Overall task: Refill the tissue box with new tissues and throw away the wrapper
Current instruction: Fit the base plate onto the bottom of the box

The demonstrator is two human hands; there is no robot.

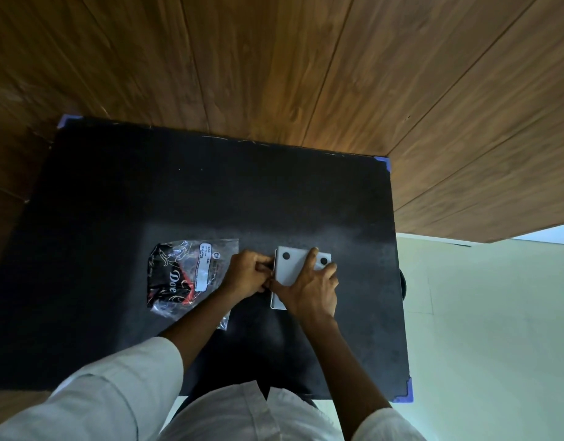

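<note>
A white tissue box (292,265) lies bottom-up on the black table (210,192), showing two round black feet. My right hand (309,286) rests flat on it, fingers spread over the white panel. My left hand (247,273) is curled at the box's left edge, fingers pinched against that edge; what they pinch is hidden. To the left lies a clear plastic wrapper (182,276) with black, red and white print, crumpled and flat on the table, partly under my left forearm.
The table's corners carry blue tape (384,163). A wood-panelled wall (274,65) stands right behind the table. Pale floor (484,329) lies to the right, with a dark round object (402,281) at the table's right edge.
</note>
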